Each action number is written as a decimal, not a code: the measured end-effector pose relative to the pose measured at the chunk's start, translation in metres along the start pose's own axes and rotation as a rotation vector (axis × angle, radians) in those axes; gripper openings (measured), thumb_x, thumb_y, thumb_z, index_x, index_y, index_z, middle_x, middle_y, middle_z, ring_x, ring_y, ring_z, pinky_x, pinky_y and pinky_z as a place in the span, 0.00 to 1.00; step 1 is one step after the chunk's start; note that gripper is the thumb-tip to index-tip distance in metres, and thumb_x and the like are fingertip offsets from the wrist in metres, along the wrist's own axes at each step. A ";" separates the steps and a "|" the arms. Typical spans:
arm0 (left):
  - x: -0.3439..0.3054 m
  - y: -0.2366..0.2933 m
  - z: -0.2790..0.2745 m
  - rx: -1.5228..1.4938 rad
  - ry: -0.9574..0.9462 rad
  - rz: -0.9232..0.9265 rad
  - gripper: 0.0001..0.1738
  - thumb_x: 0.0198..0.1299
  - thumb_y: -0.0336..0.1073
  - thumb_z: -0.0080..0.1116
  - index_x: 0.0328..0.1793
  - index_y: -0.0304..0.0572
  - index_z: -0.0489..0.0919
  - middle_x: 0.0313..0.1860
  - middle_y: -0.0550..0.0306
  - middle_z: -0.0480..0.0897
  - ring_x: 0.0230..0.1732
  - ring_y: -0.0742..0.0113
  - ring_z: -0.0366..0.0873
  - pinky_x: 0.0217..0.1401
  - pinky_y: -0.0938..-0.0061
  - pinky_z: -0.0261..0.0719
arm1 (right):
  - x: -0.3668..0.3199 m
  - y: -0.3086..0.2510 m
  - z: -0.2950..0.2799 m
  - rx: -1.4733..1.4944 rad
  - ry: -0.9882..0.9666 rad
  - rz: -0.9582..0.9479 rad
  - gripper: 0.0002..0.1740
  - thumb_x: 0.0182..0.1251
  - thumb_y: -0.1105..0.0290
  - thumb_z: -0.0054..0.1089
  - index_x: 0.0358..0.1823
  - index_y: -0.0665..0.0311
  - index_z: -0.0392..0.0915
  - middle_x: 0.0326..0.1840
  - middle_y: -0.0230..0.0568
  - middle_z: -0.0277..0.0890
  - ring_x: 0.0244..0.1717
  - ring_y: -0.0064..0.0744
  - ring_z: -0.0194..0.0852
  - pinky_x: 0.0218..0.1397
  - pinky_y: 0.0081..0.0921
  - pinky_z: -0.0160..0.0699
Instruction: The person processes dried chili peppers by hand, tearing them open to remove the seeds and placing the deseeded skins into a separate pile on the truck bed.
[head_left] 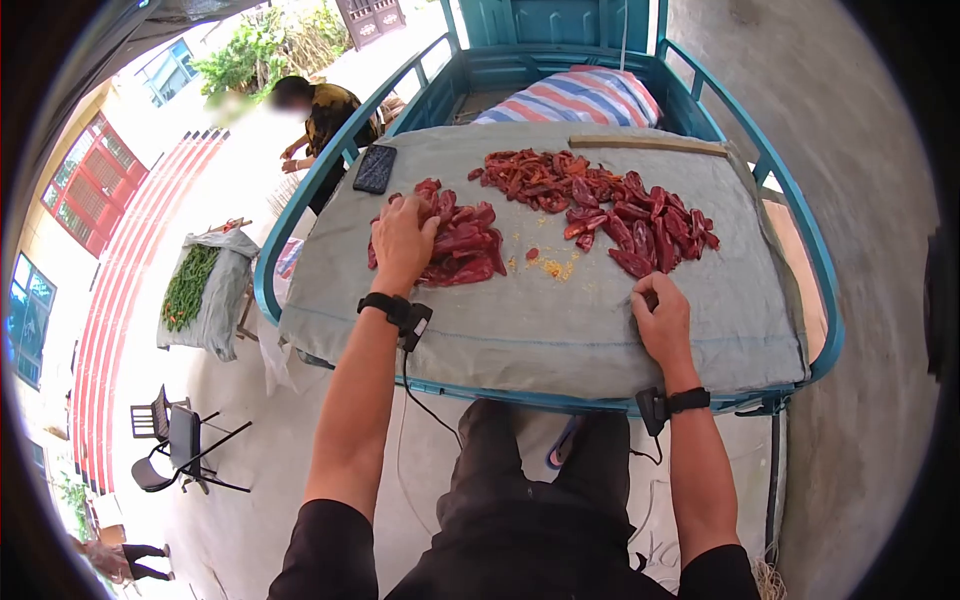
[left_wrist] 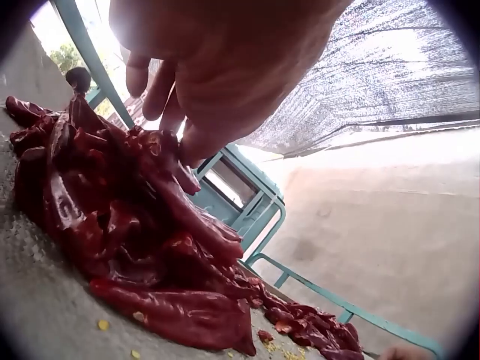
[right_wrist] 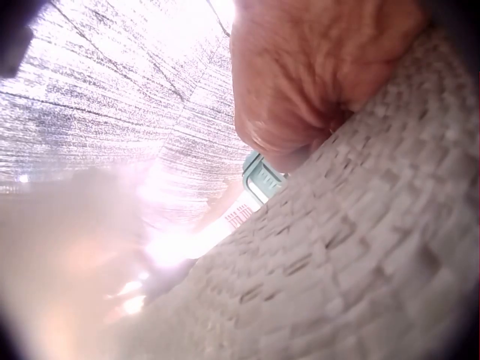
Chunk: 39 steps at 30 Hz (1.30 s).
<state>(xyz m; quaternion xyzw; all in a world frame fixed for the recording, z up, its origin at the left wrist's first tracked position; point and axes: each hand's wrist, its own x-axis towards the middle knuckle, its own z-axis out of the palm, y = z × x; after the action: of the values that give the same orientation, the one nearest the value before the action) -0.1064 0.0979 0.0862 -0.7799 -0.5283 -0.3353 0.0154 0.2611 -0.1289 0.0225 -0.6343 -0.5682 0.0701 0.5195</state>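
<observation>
Glossy dark-red dried chili peppers [head_left: 467, 245] form a heap on the left of a grey woven cloth [head_left: 520, 335]. My left hand [head_left: 402, 240] lies over that heap's left side. In the left wrist view its fingers [left_wrist: 156, 94] point down loosely, and the thumb meets the upper end of a pepper [left_wrist: 161, 161]. My right hand [head_left: 662, 318] rests on the cloth, just in front of a second heap of whole red peppers [head_left: 650, 228]. Its fingers are curled under, as the right wrist view also shows; I cannot tell whether they hold anything.
Smaller red pepper pieces [head_left: 535, 178] lie at the back middle, with yellow seeds [head_left: 555, 268] scattered before them. A black phone [head_left: 374, 170] sits back left, a wooden strip [head_left: 648, 146] back right. Blue cart rails [head_left: 800, 220] border the cloth. A person [head_left: 325, 125] bends beyond the left rail.
</observation>
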 end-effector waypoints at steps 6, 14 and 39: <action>-0.009 0.051 -0.011 0.064 0.220 0.247 0.12 0.65 0.35 0.74 0.52 0.44 0.88 0.54 0.50 0.87 0.57 0.43 0.84 0.62 0.49 0.81 | -0.001 0.003 -0.002 0.001 0.019 0.017 0.06 0.68 0.78 0.69 0.43 0.68 0.80 0.38 0.47 0.82 0.37 0.45 0.85 0.45 0.37 0.83; -0.083 0.127 0.014 -0.369 -0.203 0.511 0.13 0.65 0.28 0.70 0.55 0.42 0.84 0.51 0.47 0.84 0.54 0.43 0.83 0.56 0.54 0.83 | -0.002 0.004 -0.003 0.016 0.033 0.028 0.06 0.69 0.77 0.69 0.43 0.67 0.81 0.38 0.46 0.82 0.37 0.44 0.85 0.45 0.37 0.84; -0.112 0.114 0.036 -0.449 -0.252 0.448 0.08 0.67 0.30 0.69 0.50 0.42 0.83 0.49 0.50 0.81 0.54 0.44 0.83 0.57 0.53 0.83 | 0.132 -0.007 0.046 -0.651 -0.430 -0.338 0.36 0.64 0.80 0.69 0.76 0.56 0.77 0.78 0.50 0.73 0.81 0.58 0.69 0.82 0.55 0.71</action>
<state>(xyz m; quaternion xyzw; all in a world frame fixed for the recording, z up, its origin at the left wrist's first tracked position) -0.0177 -0.0299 0.0354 -0.8957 -0.2548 -0.3324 -0.1491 0.2709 0.0011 0.0730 -0.6341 -0.7522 -0.0683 0.1659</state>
